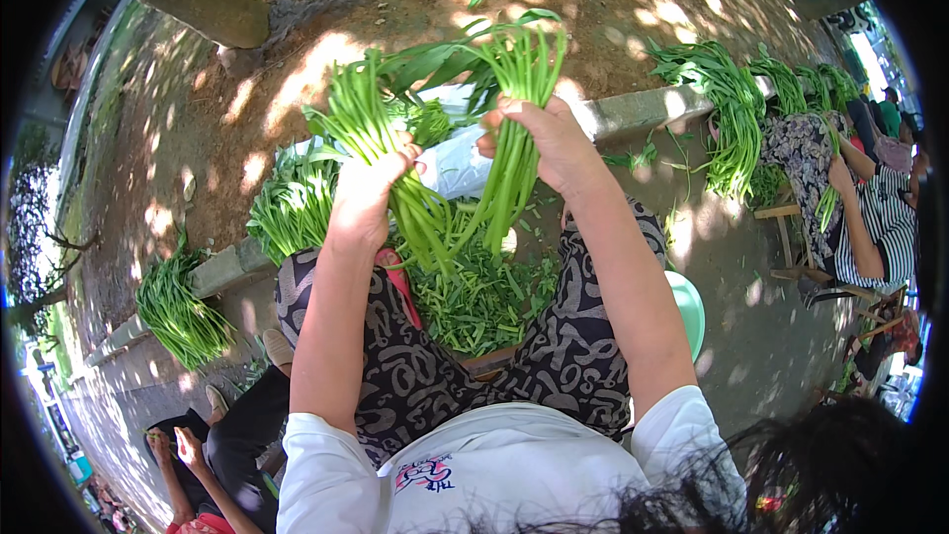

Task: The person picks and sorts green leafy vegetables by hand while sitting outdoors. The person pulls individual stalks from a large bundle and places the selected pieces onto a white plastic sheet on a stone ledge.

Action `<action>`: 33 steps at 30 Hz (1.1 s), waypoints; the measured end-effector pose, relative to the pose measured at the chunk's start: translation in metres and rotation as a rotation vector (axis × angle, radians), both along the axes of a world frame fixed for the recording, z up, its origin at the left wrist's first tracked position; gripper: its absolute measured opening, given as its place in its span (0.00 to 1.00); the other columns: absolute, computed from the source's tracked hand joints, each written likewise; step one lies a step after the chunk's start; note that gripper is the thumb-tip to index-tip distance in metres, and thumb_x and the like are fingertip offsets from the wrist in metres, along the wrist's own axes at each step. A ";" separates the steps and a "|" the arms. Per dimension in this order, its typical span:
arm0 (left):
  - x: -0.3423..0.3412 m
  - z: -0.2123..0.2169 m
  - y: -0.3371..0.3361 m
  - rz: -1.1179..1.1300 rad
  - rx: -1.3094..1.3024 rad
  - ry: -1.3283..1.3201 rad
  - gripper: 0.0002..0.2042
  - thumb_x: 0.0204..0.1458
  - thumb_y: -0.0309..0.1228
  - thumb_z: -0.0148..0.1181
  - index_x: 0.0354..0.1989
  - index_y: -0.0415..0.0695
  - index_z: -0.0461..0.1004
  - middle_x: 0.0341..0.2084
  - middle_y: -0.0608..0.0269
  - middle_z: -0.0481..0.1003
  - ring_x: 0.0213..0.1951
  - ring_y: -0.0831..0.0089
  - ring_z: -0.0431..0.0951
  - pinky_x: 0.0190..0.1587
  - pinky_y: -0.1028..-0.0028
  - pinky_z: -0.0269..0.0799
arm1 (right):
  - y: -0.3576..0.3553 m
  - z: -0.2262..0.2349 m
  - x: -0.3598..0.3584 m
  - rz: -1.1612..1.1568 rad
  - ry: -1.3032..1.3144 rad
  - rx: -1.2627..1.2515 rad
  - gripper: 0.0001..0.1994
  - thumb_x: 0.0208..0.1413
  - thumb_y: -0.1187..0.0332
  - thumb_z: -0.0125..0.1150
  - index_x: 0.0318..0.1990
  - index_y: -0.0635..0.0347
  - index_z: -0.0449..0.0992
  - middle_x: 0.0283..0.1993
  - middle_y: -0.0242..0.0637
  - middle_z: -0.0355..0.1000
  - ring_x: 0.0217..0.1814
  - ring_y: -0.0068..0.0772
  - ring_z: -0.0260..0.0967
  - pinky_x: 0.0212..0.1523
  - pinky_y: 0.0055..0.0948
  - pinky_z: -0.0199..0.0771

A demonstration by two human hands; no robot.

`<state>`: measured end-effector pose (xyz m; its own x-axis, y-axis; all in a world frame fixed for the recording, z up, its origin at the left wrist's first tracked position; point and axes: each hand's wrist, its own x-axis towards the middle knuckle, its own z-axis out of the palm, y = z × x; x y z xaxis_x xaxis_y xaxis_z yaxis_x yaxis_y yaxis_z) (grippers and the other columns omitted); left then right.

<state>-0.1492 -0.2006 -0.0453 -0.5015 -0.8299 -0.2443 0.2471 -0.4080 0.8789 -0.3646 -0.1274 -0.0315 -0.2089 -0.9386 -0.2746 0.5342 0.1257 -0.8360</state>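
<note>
My left hand (364, 196) grips a bundle of long green vegetable stalks (368, 119), raised in front of me. My right hand (554, 143) holds a second bundle of the same green stalks (519, 89), its stems hanging down between my knees. The two bundles are apart, side by side. Below them lies a heap of loose green stalks and leaves (479, 302) between my legs, which are in dark patterned trousers.
A concrete kerb (633, 114) runs across, with more green bundles (292, 203) laid on it and another (178, 311) at left. A white plastic bag (455, 163) lies behind my hands. A green basin (687, 307) sits at right. Other people sit at right (870, 227) and lower left (213, 450).
</note>
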 end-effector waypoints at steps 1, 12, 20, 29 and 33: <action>0.003 -0.001 -0.003 0.023 0.006 0.007 0.12 0.46 0.21 0.59 0.41 0.35 0.72 0.31 0.61 0.74 0.31 0.73 0.75 0.36 0.75 0.72 | 0.000 0.000 -0.007 -0.013 0.000 -0.014 0.12 0.53 0.70 0.57 0.43 0.66 0.68 0.39 0.47 0.73 0.35 0.38 0.75 0.38 0.37 0.80; -0.004 0.004 0.007 -0.054 -0.132 -0.073 0.14 0.44 0.24 0.66 0.40 0.39 0.71 0.34 0.66 0.74 0.36 0.78 0.73 0.43 0.74 0.69 | -0.002 -0.011 -0.007 0.009 0.002 -0.043 0.20 0.46 0.72 0.67 0.47 0.68 0.69 0.36 0.38 0.72 0.33 0.26 0.70 0.37 0.25 0.74; -0.015 0.014 0.023 -0.237 -0.075 -0.112 0.19 0.48 0.21 0.62 0.51 0.39 0.69 0.41 0.65 0.74 0.42 0.73 0.73 0.49 0.73 0.68 | -0.001 -0.005 0.033 0.230 0.123 -0.092 0.22 0.45 0.68 0.69 0.47 0.66 0.70 0.38 0.33 0.71 0.38 0.25 0.69 0.41 0.25 0.70; -0.007 0.009 0.013 -0.129 -0.123 -0.106 0.14 0.47 0.22 0.58 0.43 0.37 0.70 0.34 0.62 0.74 0.35 0.72 0.75 0.41 0.71 0.72 | -0.004 -0.011 0.022 0.110 0.081 0.003 0.11 0.47 0.76 0.57 0.40 0.67 0.72 0.32 0.39 0.72 0.30 0.30 0.70 0.33 0.31 0.74; 0.016 -0.006 -0.010 0.004 -0.137 -0.043 0.14 0.46 0.24 0.61 0.42 0.38 0.71 0.31 0.61 0.74 0.35 0.71 0.76 0.40 0.71 0.73 | -0.009 -0.007 0.003 -0.174 -0.024 0.037 0.12 0.43 0.79 0.60 0.38 0.69 0.69 0.26 0.38 0.68 0.24 0.30 0.68 0.26 0.29 0.72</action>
